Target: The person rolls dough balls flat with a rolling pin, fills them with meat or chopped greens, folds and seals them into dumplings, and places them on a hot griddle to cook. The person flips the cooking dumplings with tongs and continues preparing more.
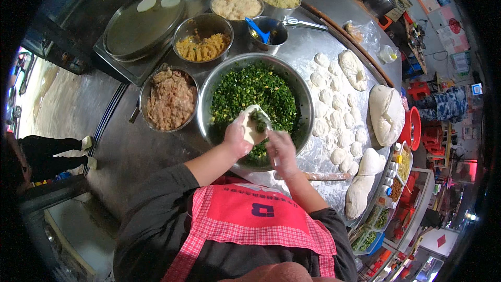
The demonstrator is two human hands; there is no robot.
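Observation:
My left hand (236,137) holds a flat round dough wrapper (250,133) above a large steel bowl (307,119). A small heap of green filling (259,121) sits on the wrapper. Blurred by motion, my right hand (282,150) is at the wrapper's right edge; whether its fingers grip the dough is unclear. Chopped greens with yellow bits (252,86) fill much of the bowl below. Small dough balls (336,119) lie on the floured steel tabletop to the right, and a rolling pin (325,176) lies partly behind my right forearm.
A bowl of minced meat (170,98) stands left, with a bowl of yellow filling (203,47) behind it. Farther back, a round griddle (141,27) carries two pale discs. A steel pot (270,45) holds a blue-handled utensil. Large dough pieces (386,115) line the right edge.

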